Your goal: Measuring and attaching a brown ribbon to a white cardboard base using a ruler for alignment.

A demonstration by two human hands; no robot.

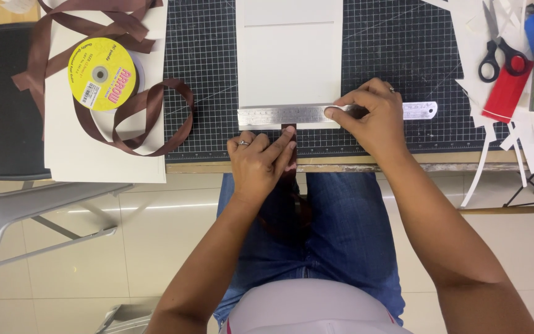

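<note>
My right hand [366,114] pressing steel ruler [292,115] onto white card [288,59], left hand [261,158] pinching brown ribbon [288,131] at bench [440,158] edge, ribbon end hidden under fingers.

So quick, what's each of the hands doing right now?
Left hand: fingers pinching the brown ribbon at the mat's edge.
Right hand: pressing down the steel ruler.
</note>
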